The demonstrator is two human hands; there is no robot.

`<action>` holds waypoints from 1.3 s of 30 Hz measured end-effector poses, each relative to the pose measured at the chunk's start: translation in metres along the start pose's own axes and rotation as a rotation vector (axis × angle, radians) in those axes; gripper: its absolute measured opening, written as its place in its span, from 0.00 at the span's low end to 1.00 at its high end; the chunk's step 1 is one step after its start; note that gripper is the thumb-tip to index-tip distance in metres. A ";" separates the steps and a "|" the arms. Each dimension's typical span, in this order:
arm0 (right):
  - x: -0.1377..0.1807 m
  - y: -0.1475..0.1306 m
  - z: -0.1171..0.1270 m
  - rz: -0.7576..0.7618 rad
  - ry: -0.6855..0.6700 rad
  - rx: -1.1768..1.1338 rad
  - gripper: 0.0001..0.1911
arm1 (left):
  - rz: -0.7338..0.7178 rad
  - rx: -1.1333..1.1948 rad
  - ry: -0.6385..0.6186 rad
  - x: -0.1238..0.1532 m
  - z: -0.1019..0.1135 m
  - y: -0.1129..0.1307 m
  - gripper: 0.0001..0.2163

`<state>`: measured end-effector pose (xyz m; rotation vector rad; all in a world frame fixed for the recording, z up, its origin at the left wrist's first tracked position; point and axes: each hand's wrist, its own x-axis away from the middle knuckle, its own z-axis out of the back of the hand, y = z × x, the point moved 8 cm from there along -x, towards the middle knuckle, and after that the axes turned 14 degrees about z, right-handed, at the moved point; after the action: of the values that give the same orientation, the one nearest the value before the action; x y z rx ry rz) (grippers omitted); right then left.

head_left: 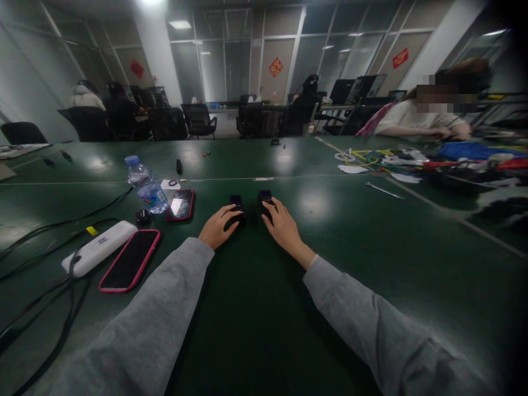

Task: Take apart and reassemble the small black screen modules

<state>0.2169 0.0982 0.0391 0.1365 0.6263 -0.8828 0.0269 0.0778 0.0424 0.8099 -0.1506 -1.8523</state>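
Two small black box-shaped devices with dark, glossy tops stand side by side on the green table (247,330), a narrow gap between them. My left hand (220,226) has its thumb and fingers around the left black device (236,200). Around the right black device (265,194) curl the fingers of my right hand (284,226). Both devices appear to rest on the tabletop; their lower parts are partly covered by my fingers. Their exact kind is too dark to make out.
To the left are a water bottle (147,186), a red-edged phone (180,205), a larger pink-cased phone (131,261), a white power bank (101,248) and black cables. A wrench (384,191) and a cable pile (371,158) lie right. Across the table sits a person (424,118).
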 end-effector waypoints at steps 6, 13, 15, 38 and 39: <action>0.001 0.000 0.001 -0.002 0.016 0.009 0.21 | 0.002 0.023 0.010 0.000 0.002 0.001 0.15; 0.001 0.002 0.001 -0.018 0.021 -0.010 0.21 | 0.008 0.028 0.011 0.000 0.003 0.001 0.14; 0.002 0.002 0.001 -0.022 0.035 -0.018 0.22 | 0.012 0.028 0.009 0.000 0.003 0.001 0.14; 0.006 0.024 -0.014 -0.164 0.027 -0.154 0.33 | 0.124 0.032 0.024 -0.001 -0.004 -0.013 0.31; 0.006 0.024 -0.014 -0.174 0.029 -0.158 0.33 | 0.151 0.037 0.013 -0.002 -0.007 -0.017 0.33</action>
<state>0.2320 0.1143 0.0208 -0.0480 0.7401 -0.9959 0.0179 0.0886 0.0297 0.8135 -0.2318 -1.7067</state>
